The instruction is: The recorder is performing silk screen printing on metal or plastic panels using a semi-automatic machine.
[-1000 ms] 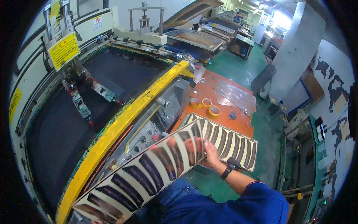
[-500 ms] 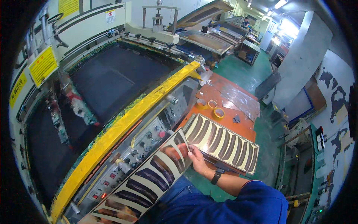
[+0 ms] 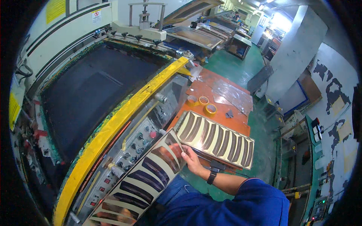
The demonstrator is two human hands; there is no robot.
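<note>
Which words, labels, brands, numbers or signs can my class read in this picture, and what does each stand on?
No wording is legible.
Yellow label, upper left, on the machine: lettering too small and blurred.
White notice, also on the machine: a red symbol shows, but its writing is too small.
Yellow sign, far left: steeply angled and blurred.
Control panel: markings too small.
Patterned sheet in the hands: no lettering visible.
</note>
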